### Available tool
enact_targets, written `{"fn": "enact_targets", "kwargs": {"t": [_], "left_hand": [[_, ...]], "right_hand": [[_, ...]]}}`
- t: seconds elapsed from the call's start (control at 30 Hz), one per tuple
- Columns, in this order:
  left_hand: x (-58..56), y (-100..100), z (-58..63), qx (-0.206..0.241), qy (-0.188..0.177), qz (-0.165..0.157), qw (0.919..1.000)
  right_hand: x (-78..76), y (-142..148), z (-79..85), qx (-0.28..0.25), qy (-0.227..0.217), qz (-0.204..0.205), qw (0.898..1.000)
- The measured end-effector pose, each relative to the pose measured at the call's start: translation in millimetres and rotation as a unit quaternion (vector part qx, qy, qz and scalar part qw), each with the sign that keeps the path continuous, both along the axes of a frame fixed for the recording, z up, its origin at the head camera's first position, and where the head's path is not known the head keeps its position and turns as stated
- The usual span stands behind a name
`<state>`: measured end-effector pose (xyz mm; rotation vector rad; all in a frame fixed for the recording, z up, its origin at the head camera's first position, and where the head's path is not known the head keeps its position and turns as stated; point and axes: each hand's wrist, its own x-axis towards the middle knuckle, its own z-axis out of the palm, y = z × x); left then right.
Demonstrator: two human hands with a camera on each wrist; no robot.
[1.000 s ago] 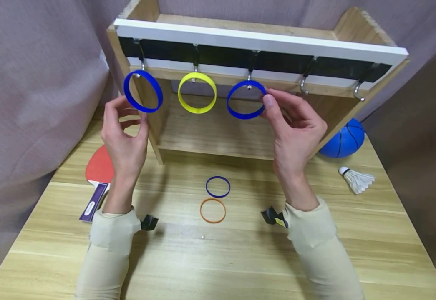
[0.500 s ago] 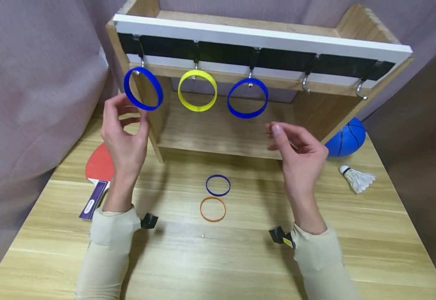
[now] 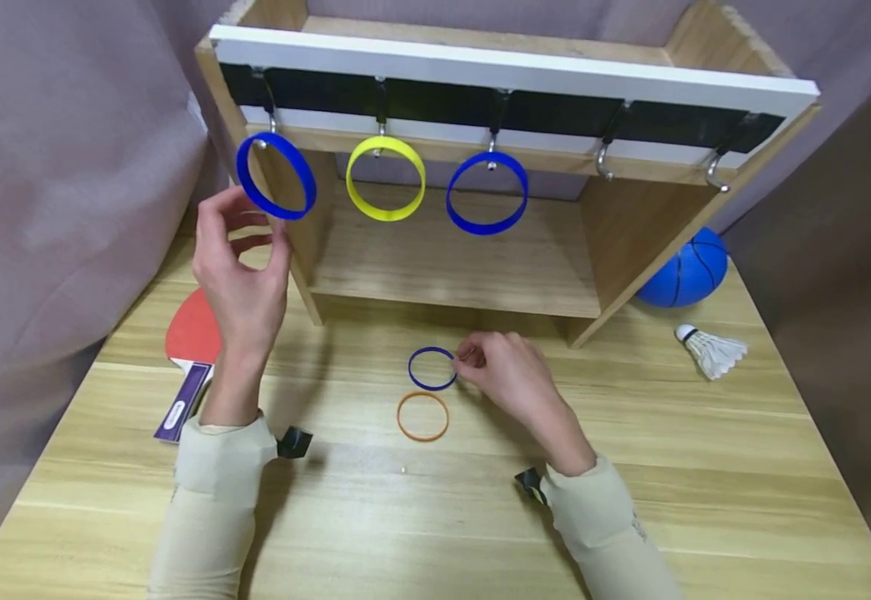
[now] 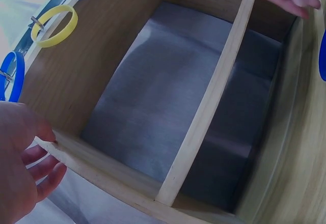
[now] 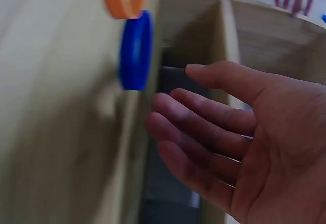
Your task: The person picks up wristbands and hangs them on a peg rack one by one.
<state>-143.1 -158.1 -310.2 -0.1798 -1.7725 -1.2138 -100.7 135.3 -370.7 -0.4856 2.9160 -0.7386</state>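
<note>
My left hand grips the front edge of the left side panel of a wooden shelf, thumb and fingers on either side in the left wrist view. Close above it a blue wristband hangs from the first hook. A yellow wristband and another blue wristband hang from the second and third hooks. On the table, my right hand is beside a blue wristband; its fingers are loosely bent and apart from the band in the right wrist view. An orange wristband lies nearer.
Two bare hooks are at the rail's right end. A table tennis bat lies left of the shelf. To the right are a blue ball and a shuttlecock. A tiny pale bit lies on the table.
My right hand has let go of the blue wristband on the third hook and come down left to the blue wristband on the table. The left hand stays at the shelf panel.
</note>
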Motion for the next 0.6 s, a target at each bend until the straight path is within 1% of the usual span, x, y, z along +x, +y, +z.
{"fn": "enact_targets", "kwargs": {"t": [0.17,0.3,0.43,0.6], "left_hand": [[8.9,9,13.0,0.001,0.002,0.003,1.0000],[15.8,14,21.2,0.008,0.005,0.003,1.0000],[17.7,15,22.8,0.010,0.003,0.005,0.9999],[15.9,15,20.0,0.008,-0.004,0.007,0.9999]], "right_hand": [[-4.2,-3,-14.8,0.021,-0.031,-0.007,0.999],[-6.2,-4,-22.2,0.021,-0.015,-0.011,1.000],[-8.1,-7,-28.6,0.025,0.010,-0.021,0.999],[-8.6,-9,-35.9,0.022,0.030,-0.036,0.999]]}}
